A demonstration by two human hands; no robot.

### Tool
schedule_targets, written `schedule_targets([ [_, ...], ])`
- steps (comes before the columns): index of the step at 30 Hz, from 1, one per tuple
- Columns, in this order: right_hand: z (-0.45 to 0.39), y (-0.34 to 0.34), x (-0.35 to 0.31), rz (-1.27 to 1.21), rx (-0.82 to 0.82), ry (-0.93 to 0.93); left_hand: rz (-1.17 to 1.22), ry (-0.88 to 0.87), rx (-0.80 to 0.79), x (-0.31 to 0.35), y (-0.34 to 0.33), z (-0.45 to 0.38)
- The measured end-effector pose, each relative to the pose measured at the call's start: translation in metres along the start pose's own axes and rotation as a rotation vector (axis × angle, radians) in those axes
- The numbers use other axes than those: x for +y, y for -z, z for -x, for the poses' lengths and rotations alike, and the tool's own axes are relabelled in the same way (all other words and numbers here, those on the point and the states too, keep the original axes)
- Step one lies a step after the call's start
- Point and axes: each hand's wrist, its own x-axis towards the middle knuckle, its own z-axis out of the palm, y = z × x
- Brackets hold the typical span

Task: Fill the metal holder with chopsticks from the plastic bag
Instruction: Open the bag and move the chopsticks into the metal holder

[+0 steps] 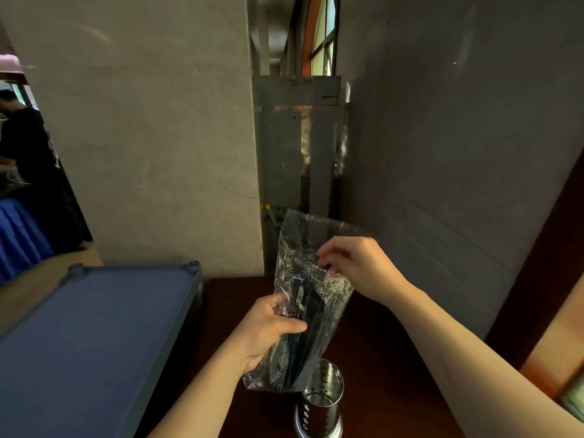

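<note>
1. Setting: a narrow corner between a pale plaster pillar (151,137) on the left and a grey wall (458,137) on the right; a metal panel (297,147) stands in the gap, with an arched window (320,36) above it.
2. Surface: dark brown table (379,358) below the hands. A blue-grey plastic cart top (94,336) sits just beside it on the left.
3. Far left: another person in dark clothing (22,137), partly cut off, next to a blue cloth (19,235).
4. Plastic bag (313,298): clear, crinkled, held up in the air above the table, tilted, mouth upward toward the wall.
5. Chopsticks (303,324): dark bundle inside the bag, running along its length, lower ends near the bag's bottom.
6. Left hand (271,330): clamped around the bag's lower half, thumb across the front, gripping the chopsticks through the plastic.
7. Right hand (357,267): at the bag's upper part, fingertips pinched on the plastic near the opening.
8. Metal holder (320,403): perforated steel cylinder, upright on the table, directly below the bag's bottom corner. Interior looks empty as far as visible.
</note>
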Motion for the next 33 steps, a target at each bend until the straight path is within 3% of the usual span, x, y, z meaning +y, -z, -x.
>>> schedule_targets([
  [8,-0.012,-0.005,-0.01,0.054,-0.334,-0.103,-0.036,-0.004,-0.014,-0.001,0.0,0.007],
  [12,-0.014,-0.013,-0.017,0.163,-0.419,-0.115,-0.052,0.0,-0.032,-0.003,0.002,0.009],
  [23,-0.017,-0.034,-0.026,0.242,-0.52,-0.053,-0.086,0.003,-0.027,-0.007,0.005,0.012],
  [33,-0.022,-0.027,-0.02,0.023,-0.4,-0.04,-0.064,0.013,-0.035,-0.008,0.013,0.011],
])
